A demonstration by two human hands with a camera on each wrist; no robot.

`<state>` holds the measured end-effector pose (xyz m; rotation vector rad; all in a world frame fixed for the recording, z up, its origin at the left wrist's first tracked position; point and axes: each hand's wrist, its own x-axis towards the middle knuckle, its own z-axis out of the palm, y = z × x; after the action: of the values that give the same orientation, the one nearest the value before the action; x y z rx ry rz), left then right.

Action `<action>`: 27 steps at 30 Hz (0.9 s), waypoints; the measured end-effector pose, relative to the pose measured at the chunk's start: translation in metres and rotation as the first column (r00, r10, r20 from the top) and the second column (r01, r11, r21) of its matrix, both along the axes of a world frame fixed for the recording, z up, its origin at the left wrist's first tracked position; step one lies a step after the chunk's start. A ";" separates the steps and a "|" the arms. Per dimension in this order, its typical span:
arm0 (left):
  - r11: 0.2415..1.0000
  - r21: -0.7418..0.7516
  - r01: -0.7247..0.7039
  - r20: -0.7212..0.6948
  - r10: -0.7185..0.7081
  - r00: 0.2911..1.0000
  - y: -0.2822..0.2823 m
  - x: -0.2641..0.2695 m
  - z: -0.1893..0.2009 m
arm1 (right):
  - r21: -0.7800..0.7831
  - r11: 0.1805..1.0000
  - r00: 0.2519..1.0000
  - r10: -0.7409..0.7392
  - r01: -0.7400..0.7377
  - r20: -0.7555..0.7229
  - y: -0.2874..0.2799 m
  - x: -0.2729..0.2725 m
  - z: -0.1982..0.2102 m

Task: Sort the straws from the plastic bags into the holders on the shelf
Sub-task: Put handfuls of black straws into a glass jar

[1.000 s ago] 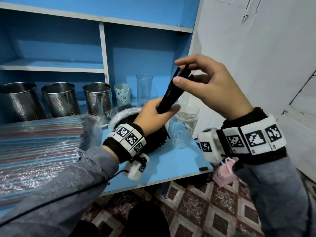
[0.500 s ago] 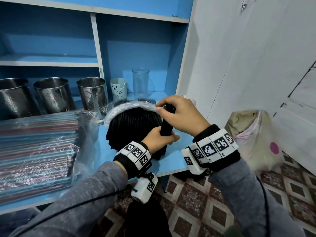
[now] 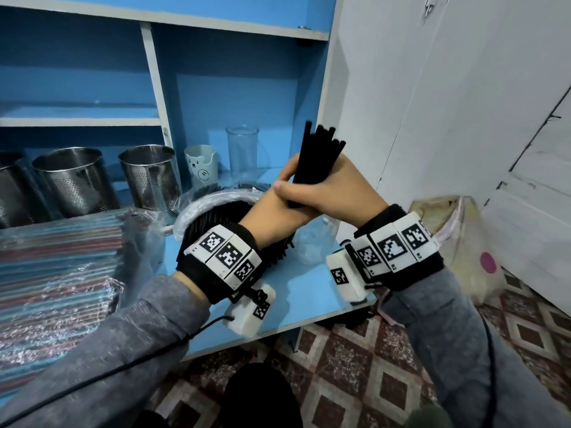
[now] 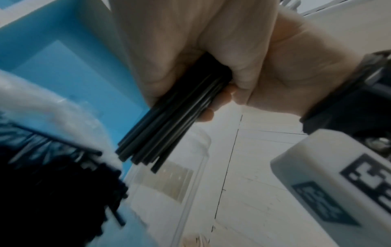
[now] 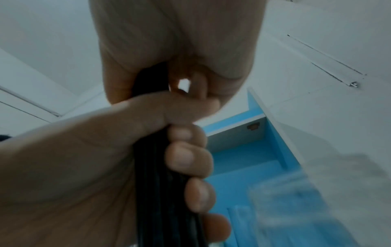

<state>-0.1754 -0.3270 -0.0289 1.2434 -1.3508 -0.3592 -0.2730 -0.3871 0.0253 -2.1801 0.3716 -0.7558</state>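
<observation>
Several black straws [image 3: 315,162] stand as one tight bundle just right of centre in the head view, tips fanning unevenly at the top, with both hands wrapped round the lower half. The left hand [image 3: 272,208] curls its fingers about the bundle from the near left; the right hand [image 3: 340,193] closes over it from the right, its thumb [image 3: 287,191] lying across the left hand. In the left wrist view the lower ends [image 4: 148,150] poke out below the fist, ragged and uneven.

Straws like these look light, thin and smooth, so I judge they would slide past one another easily and squash if squeezed hard. A firm but gentle hold around the middle of the bundle seems best, since a grip near one end would likely let the far end splay and drop strands.

Below the hands, at centre frame, the clear plastic bag [image 3: 191,211] lies open on the blue shelf [image 3: 309,304], full of more black straws [image 3: 222,217]. Beside it to the right stands a clear jar [image 3: 315,242], partly hidden. Behind, a tall glass [image 3: 242,152] and a pale cup with a bear face [image 3: 200,165] stand at upper centre. Perforated steel holders [image 3: 148,177] line the left, and a bag of coloured straws [image 3: 55,273] fills the lower left.
</observation>
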 end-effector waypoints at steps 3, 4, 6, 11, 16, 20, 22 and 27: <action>0.990 -0.013 -0.140 -0.119 0.138 0.983 -0.012 0.000 0.012 | -0.032 0.999 0.981 -0.035 0.042 0.193 -0.007 0.000 0.024; 0.974 -0.051 -0.219 -0.139 0.210 0.968 -0.016 0.001 0.012 | -0.040 0.997 0.965 -0.049 0.062 0.258 -0.012 -0.001 0.033; 0.937 -0.088 -0.338 -0.154 0.322 0.934 -0.025 0.003 0.006 | -0.053 0.988 0.921 -0.118 0.148 0.371 -0.024 -0.003 0.049; 0.926 0.275 -0.258 -0.026 0.276 0.961 -0.046 0.009 -0.021 | 0.026 0.944 0.860 -0.309 0.327 0.407 -0.065 0.002 0.060; 0.910 0.349 -0.225 0.024 0.231 0.973 -0.055 0.015 -0.033 | -0.077 0.941 0.944 -0.328 0.329 0.030 -0.087 0.018 0.029; 0.939 0.306 -0.155 0.016 0.158 0.987 -0.052 0.019 -0.032 | -0.106 0.986 0.893 -0.160 0.127 -0.420 -0.093 0.020 0.006; 0.962 0.258 -0.091 -0.027 0.101 0.994 -0.050 0.019 -0.033 | -0.048 0.999 0.823 -0.049 0.026 -0.565 -0.091 0.022 0.002; 0.975 0.215 -0.061 -0.089 0.082 0.993 -0.050 0.016 -0.039 | -0.010 1.000 0.783 -0.029 0.029 -0.622 -0.086 0.020 0.006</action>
<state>-0.1598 -0.3770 -0.0683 1.4287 -1.2042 -0.5175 -0.2530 -0.4730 0.0311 -2.3853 0.7370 -0.0116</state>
